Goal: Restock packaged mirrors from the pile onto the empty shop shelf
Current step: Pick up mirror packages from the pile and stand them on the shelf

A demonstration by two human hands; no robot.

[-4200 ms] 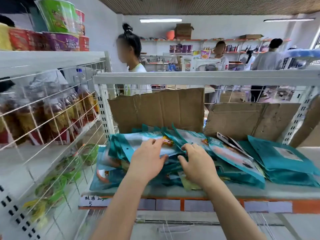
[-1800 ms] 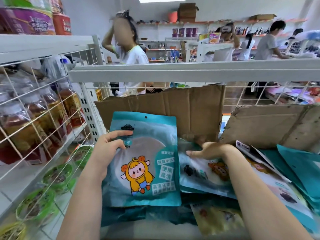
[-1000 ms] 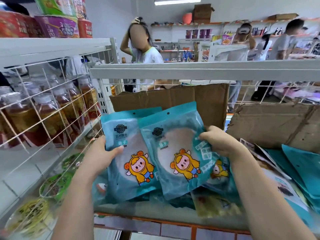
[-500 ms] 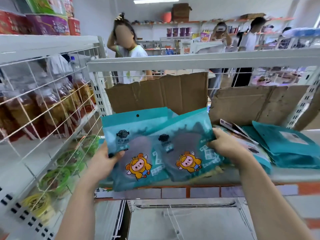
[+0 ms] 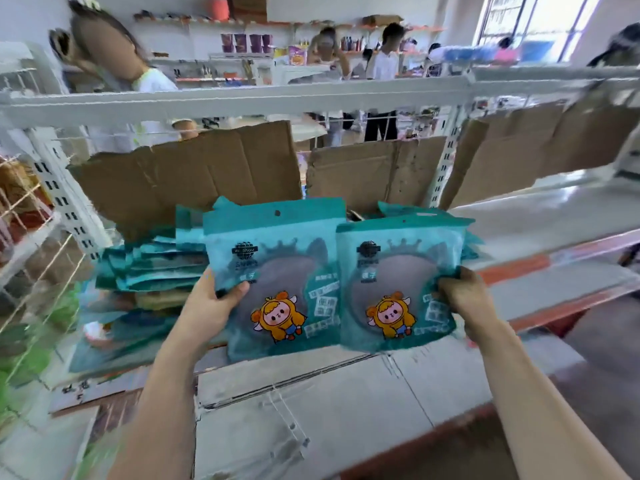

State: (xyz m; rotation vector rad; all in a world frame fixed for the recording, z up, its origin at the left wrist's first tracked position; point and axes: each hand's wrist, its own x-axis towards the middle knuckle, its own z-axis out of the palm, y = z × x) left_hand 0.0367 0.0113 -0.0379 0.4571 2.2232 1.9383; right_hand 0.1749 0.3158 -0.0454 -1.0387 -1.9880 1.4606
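Right now both my hands are up in front of me, each gripping a packaged mirror. My left hand (image 5: 211, 308) pinches the left edge of one teal pack (image 5: 277, 271), thumb on the front and fingers behind. My right hand (image 5: 464, 299) holds the right edge of a second pack (image 5: 394, 271) the same way. The two stand upright, side by side, the second one's edge just in front of the first. Each shows a round grey mirror face and a yellow cartoon figure low on the front.

Below them a grey lower shelf (image 5: 329, 393) juts toward me. Just behind the packs, to my left, the pile (image 5: 152, 268) of teal packs lies stacked flat on its shelf board, and a few more corners peek out above the second pack. The right-hand shelf (image 5: 554, 216) stretches away beside it, with an orange strip along its front edge.

Behind the pile, torn cardboard sheets (image 5: 187, 174) stand against the back of the rack, under a white crossbar (image 5: 242, 103). At far left a wire side panel (image 5: 34, 244) is too blurred to read. Farther off, across the shop, several people (image 5: 384, 64) stand near wall shelves — all smeared by motion — and a window (image 5: 540, 26) glows at the upper right.
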